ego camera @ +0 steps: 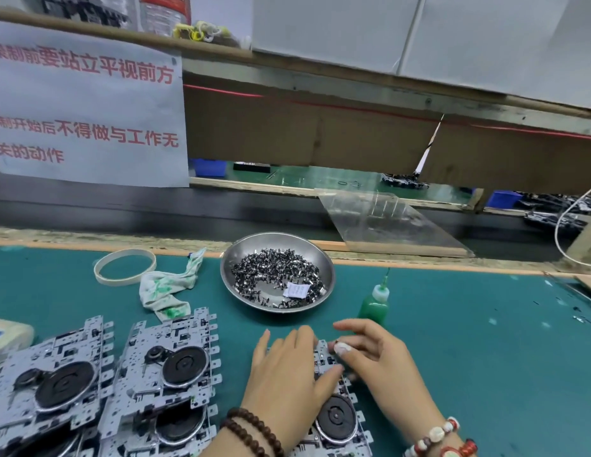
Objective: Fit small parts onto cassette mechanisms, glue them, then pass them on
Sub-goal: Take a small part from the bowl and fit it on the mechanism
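Grey stamped-metal cassette mechanism with black flywheel flat on teal mat, under both hands. Left hand pressing flat on top, fingers straight. Right hand at 3 o'clock, thumb and forefinger pinching tiny part over far edge. Round steel dish of small dark parts at 12 o'clock; one green glue bottle at 1 o'clock. Two stacks of like mechanisms at 9 o'clock.

On the green mat both hands work one cassette mechanism — the left hand lies flat over it, the right hand pinches a small part at its top edge. Behind them sit a steel dish of small metal parts and a green glue bottle. More mechanisms are stacked at left — near a stained rag and a tape ring.
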`<state>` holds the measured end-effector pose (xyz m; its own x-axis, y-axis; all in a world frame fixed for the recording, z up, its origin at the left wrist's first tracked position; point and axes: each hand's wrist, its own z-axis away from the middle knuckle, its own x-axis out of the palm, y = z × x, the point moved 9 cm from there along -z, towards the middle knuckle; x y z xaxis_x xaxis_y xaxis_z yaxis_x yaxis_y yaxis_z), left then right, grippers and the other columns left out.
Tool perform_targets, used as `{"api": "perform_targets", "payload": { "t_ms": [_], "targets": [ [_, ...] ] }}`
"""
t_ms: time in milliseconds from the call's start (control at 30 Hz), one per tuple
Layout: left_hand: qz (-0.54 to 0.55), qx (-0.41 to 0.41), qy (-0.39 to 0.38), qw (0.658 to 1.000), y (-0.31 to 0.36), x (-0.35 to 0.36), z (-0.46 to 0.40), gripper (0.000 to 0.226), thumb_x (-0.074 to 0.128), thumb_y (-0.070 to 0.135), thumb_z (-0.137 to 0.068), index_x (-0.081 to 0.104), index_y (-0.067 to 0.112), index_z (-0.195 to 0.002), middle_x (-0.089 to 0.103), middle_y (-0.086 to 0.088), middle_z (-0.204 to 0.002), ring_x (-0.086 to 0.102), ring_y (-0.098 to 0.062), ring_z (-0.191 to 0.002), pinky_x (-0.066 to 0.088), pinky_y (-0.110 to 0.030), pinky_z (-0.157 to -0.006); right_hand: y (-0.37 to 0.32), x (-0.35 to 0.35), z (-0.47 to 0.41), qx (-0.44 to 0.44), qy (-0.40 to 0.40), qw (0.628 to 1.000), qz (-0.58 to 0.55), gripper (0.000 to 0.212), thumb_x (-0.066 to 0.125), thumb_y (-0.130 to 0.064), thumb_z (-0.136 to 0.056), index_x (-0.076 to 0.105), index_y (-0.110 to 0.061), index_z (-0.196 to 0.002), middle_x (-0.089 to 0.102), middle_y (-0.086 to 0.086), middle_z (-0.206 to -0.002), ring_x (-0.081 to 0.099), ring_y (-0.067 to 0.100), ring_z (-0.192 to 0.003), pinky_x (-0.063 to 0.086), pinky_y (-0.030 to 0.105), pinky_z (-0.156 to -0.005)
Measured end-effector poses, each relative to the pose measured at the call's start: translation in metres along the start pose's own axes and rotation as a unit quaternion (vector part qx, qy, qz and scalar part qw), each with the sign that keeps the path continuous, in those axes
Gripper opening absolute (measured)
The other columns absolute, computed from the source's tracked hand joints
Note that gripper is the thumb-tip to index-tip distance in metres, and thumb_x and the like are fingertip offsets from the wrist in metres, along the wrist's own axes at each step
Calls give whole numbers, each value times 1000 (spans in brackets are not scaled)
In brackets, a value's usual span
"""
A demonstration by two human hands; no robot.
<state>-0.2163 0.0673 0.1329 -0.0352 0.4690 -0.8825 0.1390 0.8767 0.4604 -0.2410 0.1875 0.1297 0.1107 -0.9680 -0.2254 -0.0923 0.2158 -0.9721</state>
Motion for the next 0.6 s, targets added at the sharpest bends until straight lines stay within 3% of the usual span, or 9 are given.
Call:
{"api": "perform_targets", "payload": {
  "t_ms": [267, 433, 500, 600],
  "targets": [
    [63, 20, 34, 997, -1, -3, -2, 19, 40, 50, -92, 33, 41, -107, 49, 25, -114, 41, 5, -115, -2, -32, -113, 6, -7, -1, 22, -9, 999, -36, 11, 62, 0, -85, 63, -11, -85, 74, 2, -80, 69, 8, -73, 51, 17, -56],
    [103, 27, 34, 994, 0, -6, 0, 14, 45, 49, -90, 39, 43, -101, 50, 26, -111, 42, 7, -111, -3, -29, -112, -1, -3, 2, -6, -22, 1000, 0, 23, 67, -4, -81, 68, -27, -76, 71, -8, -79, 64, 2, -69, 49, 16, -55],
    [119, 24, 33, 992, 0, -7, 0, 10, 46, 48, -90, 41, 42, -98, 52, 24, -109, 43, 6, -109, 0, -29, -113, -2, -2, 2, -15, -28, 999, 6, 28, 68, -5, -80, 69, -32, -74, 69, -9, -76, 62, 1, -68, 49, 16, -55],
    [142, 12, 39, 989, -1, -10, 0, 5, 46, 42, -92, 44, 42, -87, 57, 18, -102, 47, 2, -101, 9, -30, -114, 0, 1, 1, -7, -37, 999, -20, 23, 68, -1, -80, 69, -23, -72, 69, -8, -71, 62, 1, -66, 48, 14, -53]
  ]
}}
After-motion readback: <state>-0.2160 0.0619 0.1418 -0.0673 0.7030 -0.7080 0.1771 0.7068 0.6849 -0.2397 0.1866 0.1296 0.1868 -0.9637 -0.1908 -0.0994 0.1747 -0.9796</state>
